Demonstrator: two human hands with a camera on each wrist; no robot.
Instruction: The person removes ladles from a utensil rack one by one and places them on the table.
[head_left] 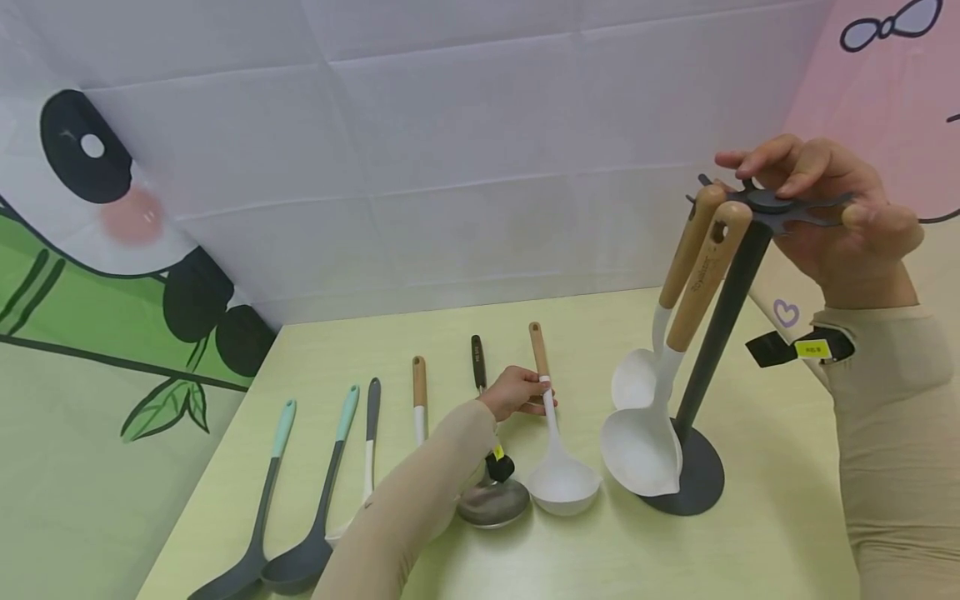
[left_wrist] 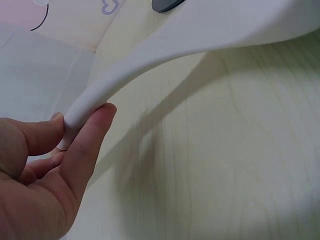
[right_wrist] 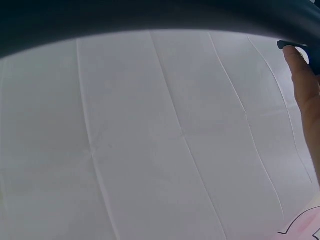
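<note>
With thumb and fingers, my left hand [head_left: 516, 392] pinches a white ladle [head_left: 562, 479] at its neck, just below the wooden handle. In the left wrist view the ladle's white neck [left_wrist: 117, 80] slopes over the table above its shadow. My right hand [head_left: 847, 200] holds the top of a dark utensil stand [head_left: 731, 333], fingers over its hub and thumb by a prong. From the stand hang a white ladle with a pouring lip [head_left: 641, 450] and another white utensil [head_left: 632, 379] behind it, both wooden-handled. The right wrist view shows a finger [right_wrist: 302, 80] at a dark hook.
Left of the held ladle lies a steel ladle [head_left: 495, 504] with a dark handle. Farther left are a wooden-handled utensil [head_left: 419, 387], a grey-handled one [head_left: 372, 408], and two dark utensils with mint handles, a ladle [head_left: 300, 562] and another [head_left: 258, 525]. A printed cloth [head_left: 450, 167] hangs behind the table.
</note>
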